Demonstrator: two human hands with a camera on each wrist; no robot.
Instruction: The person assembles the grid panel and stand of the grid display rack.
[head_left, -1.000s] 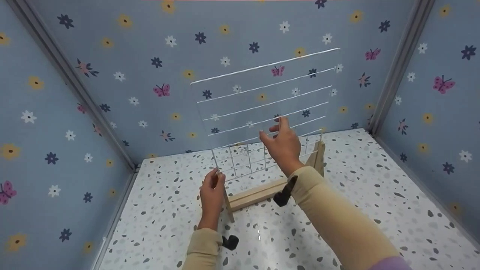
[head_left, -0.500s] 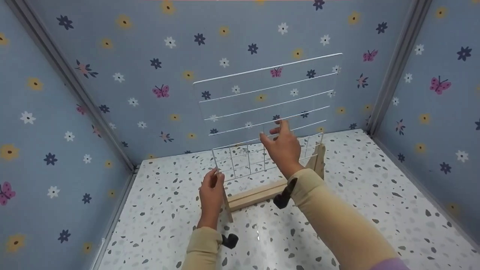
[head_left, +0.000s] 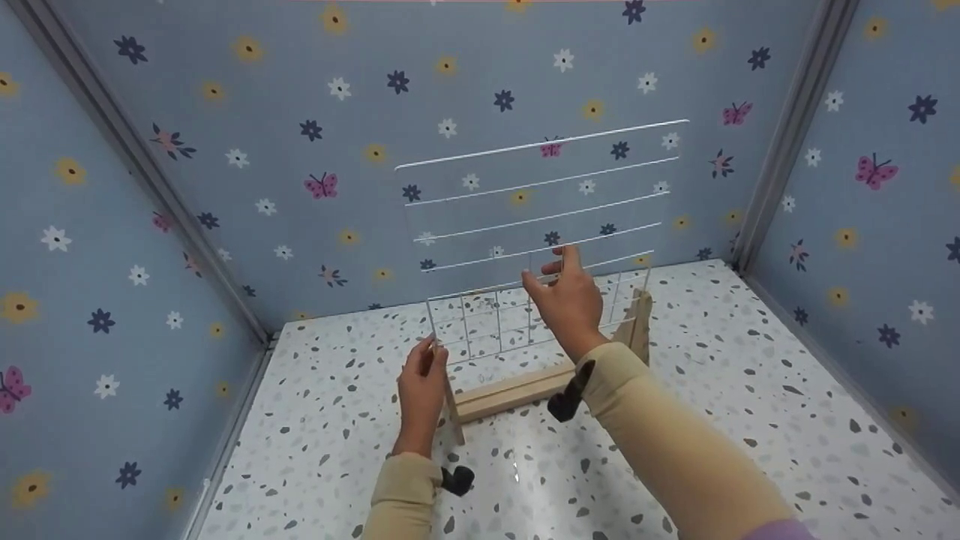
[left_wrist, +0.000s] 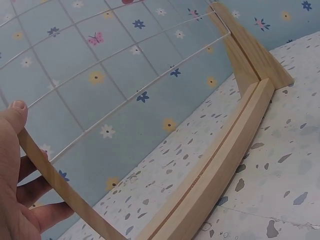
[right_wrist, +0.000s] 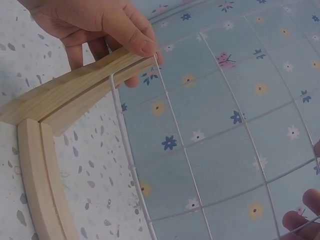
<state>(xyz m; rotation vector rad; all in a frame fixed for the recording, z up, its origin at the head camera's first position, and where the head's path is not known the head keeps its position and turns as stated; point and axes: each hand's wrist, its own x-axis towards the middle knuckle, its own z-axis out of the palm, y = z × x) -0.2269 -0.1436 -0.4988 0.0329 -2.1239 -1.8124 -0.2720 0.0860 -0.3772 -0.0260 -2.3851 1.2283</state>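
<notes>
A white wire grid panel (head_left: 500,331) stands upright, its lower wires between the two posts of a wooden stand. My left hand (head_left: 422,391) grips the top of the left wooden post (left_wrist: 60,187), thumb on the near face and fingers behind. The panel's side wire meets the post at these fingertips. Farther up, my right hand (head_left: 568,304) holds the panel's wires near the middle with curled fingers; the right wrist view catches only its fingertips (right_wrist: 305,210). The grooved base bar (head_left: 517,391) joins the left post to the right post (head_left: 639,322).
The stand rests on a white speckled tabletop (head_left: 330,420). Blue flowered panels, including a back wall (head_left: 465,45), enclose it on three sides, with grey metal strips at the corners. A black wrist strap piece (head_left: 568,401) juts from the right cuff.
The panel's upper right corner has come down and its upper left edge has shifted slightly right. My right hand has lowered a little with it; my left hand stays at the post.
</notes>
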